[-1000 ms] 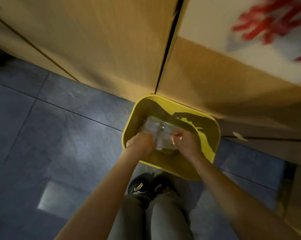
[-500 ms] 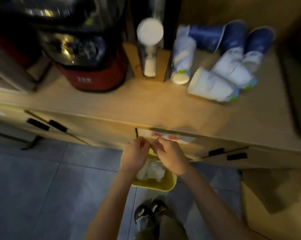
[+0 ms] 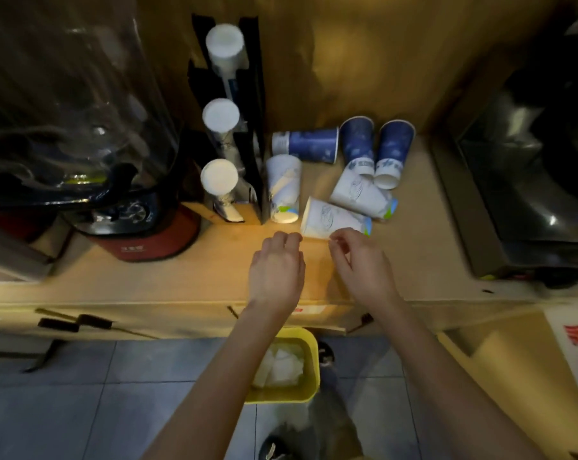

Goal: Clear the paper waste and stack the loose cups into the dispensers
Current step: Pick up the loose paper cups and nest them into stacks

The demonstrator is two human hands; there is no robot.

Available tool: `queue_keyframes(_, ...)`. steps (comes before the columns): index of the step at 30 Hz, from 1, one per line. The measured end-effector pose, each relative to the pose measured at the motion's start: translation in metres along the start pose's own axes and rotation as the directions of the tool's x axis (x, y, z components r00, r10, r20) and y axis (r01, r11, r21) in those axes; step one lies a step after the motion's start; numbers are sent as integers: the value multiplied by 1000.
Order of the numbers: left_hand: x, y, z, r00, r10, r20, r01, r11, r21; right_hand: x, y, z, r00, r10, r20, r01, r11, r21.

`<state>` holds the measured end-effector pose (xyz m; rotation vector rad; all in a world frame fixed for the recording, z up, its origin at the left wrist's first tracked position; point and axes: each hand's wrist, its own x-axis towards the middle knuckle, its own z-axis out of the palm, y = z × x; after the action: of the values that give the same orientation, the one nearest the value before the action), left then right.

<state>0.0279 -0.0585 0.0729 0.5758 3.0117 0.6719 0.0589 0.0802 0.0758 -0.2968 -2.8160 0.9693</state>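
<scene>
Several loose paper cups lie on the wooden counter (image 3: 194, 280). Three are white: one (image 3: 332, 220) nearest my hands, one (image 3: 364, 194) behind it, one (image 3: 283, 189) beside the dispenser. Three blue cups (image 3: 309, 146) (image 3: 359, 144) (image 3: 394, 152) lie further back. A black cup dispenser (image 3: 247, 127) holds three stacks with white ends (image 3: 219, 175). My left hand (image 3: 276, 272) and my right hand (image 3: 360, 263) hover over the counter just in front of the nearest white cup, fingers loosely curled, holding nothing. A yellow bin (image 3: 312, 363) on the floor contains crumpled white paper (image 3: 281, 365).
A red-based blender (image 3: 138, 227) with a clear jug stands at the left. A dark appliance (image 3: 526, 180) fills the right side of the counter. Cabinet doors with black handles (image 3: 71, 323) run below the counter edge. A box with red lettering (image 3: 576, 350) sits at lower right.
Both hands have left the yellow bin, where the paper stays, and risen to the counter in front of the white cups. The view has lifted from the floor to the counter.
</scene>
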Motion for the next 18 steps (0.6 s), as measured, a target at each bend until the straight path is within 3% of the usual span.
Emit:
queue_keyframes(6, 42, 21, 34, 995, 89, 34, -92, 992, 87, 42, 46, -8, 997, 72, 26, -72, 997, -1)
queue_keyframes(12, 82, 20, 67, 983, -31, 182, -11, 974, 225, 80, 82, -11, 992, 70, 102, -66, 997, -38)
queue_keyframes(18, 113, 12, 80, 970, -40, 241, -61, 915, 399, 131, 103, -20, 994, 31, 103, -23, 997, -76)
